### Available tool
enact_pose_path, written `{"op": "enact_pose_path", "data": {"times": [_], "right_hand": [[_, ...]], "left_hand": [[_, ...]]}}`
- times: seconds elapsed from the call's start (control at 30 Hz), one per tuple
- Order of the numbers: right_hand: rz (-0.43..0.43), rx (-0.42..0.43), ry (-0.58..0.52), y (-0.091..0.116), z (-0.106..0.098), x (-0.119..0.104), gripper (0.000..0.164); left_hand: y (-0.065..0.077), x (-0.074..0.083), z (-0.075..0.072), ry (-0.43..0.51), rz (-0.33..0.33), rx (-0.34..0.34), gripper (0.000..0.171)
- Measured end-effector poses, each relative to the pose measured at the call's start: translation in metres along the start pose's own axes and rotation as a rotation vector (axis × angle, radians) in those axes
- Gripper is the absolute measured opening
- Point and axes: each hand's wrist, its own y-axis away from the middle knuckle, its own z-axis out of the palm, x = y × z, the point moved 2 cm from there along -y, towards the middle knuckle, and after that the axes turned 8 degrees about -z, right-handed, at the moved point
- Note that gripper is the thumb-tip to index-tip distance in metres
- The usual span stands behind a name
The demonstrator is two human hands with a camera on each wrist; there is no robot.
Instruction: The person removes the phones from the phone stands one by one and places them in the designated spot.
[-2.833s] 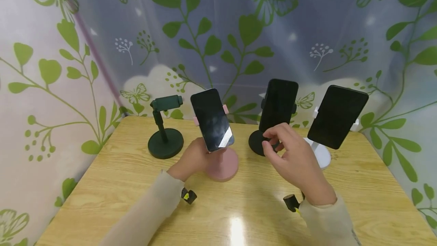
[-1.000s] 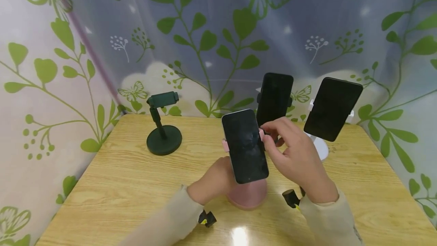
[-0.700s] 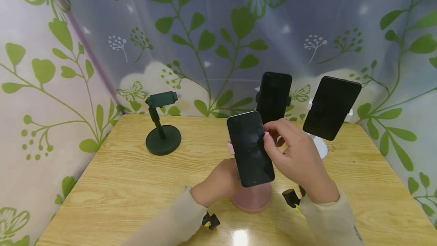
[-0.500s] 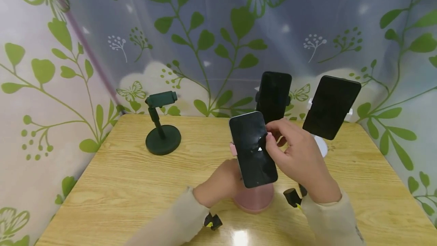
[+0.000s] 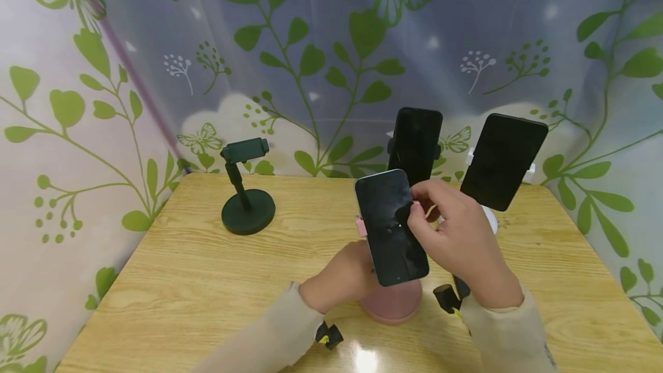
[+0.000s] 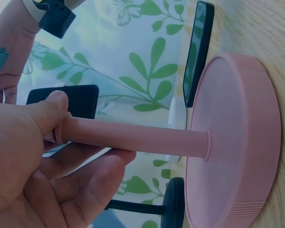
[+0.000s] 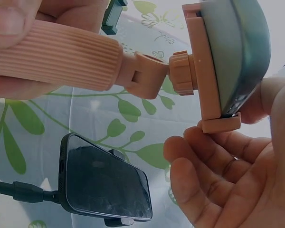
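One pink stand (image 5: pixel 392 304) has shifted nearer and rightward, into two-handed reach: left hand (image 5: pixel 343 278) grips its stem (image 6: pixel 133 136), right hand (image 5: pixel 458 229) pinches its clamp (image 7: pixel 204 71), presumably permitting adjustment.

The pink stand (image 5: pixel 391 304) and its phone (image 5: pixel 391 226) are now farther to the right and closer to the person, and farther from the green stand (image 5: pixel 247 212). The left hand (image 5: pixel 342 277) has moved along with them. The right hand (image 5: pixel 458 229), which held nothing at first, now pinches the pink clip (image 7: pixel 222 125). The big white shine low on the phone's screen is gone.
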Motion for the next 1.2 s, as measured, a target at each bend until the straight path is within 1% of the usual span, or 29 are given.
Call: {"op": "enact_pose_path", "data": {"times": [0.13,0.3,0.4,0.53,0.63,0.67,0.73,0.87,0.97,1.0,1.07,1.1,1.17,1.2], "right_hand": [[0.014,0.0,0.003,0.001,0.0,0.0,0.012],[0.055,-0.024,0.002,0.002,0.001,0.0,0.012],[0.075,-0.042,0.004,0.001,0.002,0.001,0.012],[0.078,-0.051,0.013,0.001,0.003,0.001,0.012],[0.082,-0.056,0.012,0.001,0.004,0.001,0.012],[0.084,-0.059,0.01,0.001,0.004,0.001,0.012],[0.088,-0.065,0.004,0.001,0.004,0.001,0.013],[0.105,-0.084,-0.011,0.001,0.004,0.001,0.014],[0.115,-0.093,-0.018,0.001,0.005,0.0,0.014],[0.114,-0.093,-0.018,0.001,0.004,-0.001,0.014],[0.102,-0.085,-0.019,0.0,0.004,-0.002,0.014],[0.094,-0.077,-0.017,0.0,0.004,-0.002,0.015],[0.078,-0.064,-0.013,0.0,0.003,-0.003,0.015],[0.07,-0.058,-0.011,0.0,0.003,-0.004,0.015]], "left_hand": [[-0.001,-0.001,0.0,0.047,0.004,-0.029,0.027],[-0.003,-0.003,-0.002,0.086,-0.015,-0.069,0.024],[-0.004,-0.003,-0.004,0.074,-0.021,-0.074,0.023],[-0.004,-0.003,-0.007,0.052,-0.034,-0.073,0.022],[-0.004,-0.004,-0.008,0.038,-0.04,-0.067,0.018],[-0.003,-0.004,-0.008,0.032,-0.038,-0.063,0.014],[-0.003,-0.005,-0.008,0.022,-0.031,-0.059,0.013],[-0.002,-0.005,-0.009,0.004,0.007,-0.051,0.016],[-0.001,-0.005,-0.009,-0.024,0.048,-0.042,0.015],[-0.001,-0.005,-0.01,-0.021,0.052,-0.041,0.015],[-0.001,-0.005,-0.011,-0.023,0.079,-0.037,0.015],[-0.001,-0.005,-0.012,-0.022,0.084,-0.036,0.013],[-0.002,-0.004,-0.014,-0.009,0.073,-0.047,0.009],[-0.003,-0.004,-0.016,-0.002,0.06,-0.053,0.01]]}}
